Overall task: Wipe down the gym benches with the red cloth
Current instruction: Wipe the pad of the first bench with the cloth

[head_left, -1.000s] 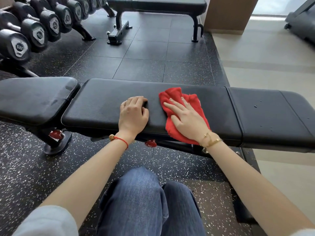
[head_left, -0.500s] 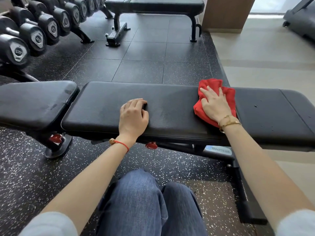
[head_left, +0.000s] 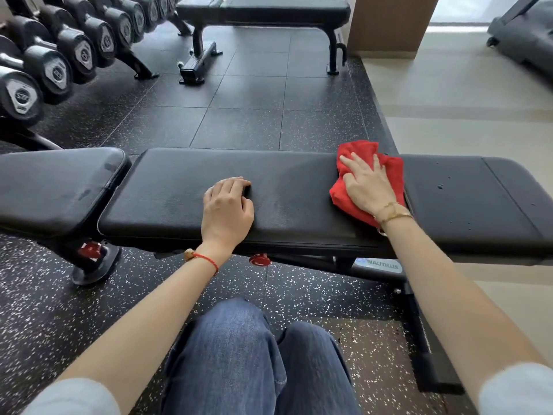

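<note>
Black bench (head_left: 185, 187) under flat right hand (head_left: 369, 187), red cloth (head_left: 392, 175).

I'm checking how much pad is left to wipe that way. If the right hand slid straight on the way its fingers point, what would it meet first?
The right hand points away, slightly left; past the red cloth comes the bench pad's far edge, then floor.

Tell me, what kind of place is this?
Most likely a gym. A rack of dumbbells stands at the left, padded black benches sit on speckled rubber floor tiles, and a machine that may be a treadmill is at the right.
</note>
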`<state>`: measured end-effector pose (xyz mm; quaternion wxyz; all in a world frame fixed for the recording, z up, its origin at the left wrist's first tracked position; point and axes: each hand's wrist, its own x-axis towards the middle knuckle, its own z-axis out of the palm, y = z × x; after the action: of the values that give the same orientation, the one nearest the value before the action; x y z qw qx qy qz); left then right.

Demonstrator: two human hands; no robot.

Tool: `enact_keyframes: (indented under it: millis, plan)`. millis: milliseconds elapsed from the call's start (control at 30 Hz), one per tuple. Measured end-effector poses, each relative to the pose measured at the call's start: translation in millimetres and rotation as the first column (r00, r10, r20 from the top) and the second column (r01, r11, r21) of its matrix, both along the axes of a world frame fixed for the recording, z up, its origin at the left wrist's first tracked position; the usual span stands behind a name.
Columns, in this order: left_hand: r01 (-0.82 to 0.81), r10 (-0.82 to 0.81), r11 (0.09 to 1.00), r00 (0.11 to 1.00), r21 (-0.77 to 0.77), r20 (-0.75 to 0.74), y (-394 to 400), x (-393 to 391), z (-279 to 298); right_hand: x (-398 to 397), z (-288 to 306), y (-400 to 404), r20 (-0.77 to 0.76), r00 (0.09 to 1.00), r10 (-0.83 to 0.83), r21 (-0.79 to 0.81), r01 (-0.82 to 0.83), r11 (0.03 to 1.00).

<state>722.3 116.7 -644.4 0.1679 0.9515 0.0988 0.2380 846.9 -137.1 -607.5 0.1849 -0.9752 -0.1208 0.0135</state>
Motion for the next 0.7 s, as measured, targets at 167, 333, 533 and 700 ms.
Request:
enact_keyframes:
  millis: [167,333,533,700]
  plan:
    - [-0.005,0.005,1.0,1.0,0.001,-0.012,0,0,1,-13,0,60,0.023,0.984,0.176,-0.035,-0.175,0.984]
    - [-0.004,0.004,1.0,1.0,-0.006,-0.003,1,0,2,-59,-6,64,0.065,0.924,0.378,0.012,-0.379,0.925]
    - [0.019,-0.019,1.0,1.0,-0.003,-0.011,4,0,0,-65,-10,-4,0.14,0.951,0.277,0.045,-0.286,0.957]
    - [0.013,-0.013,1.0,1.0,0.005,-0.02,1,1,-1,-7,-3,-21,0.017,0.996,0.09,0.016,-0.09,0.996]
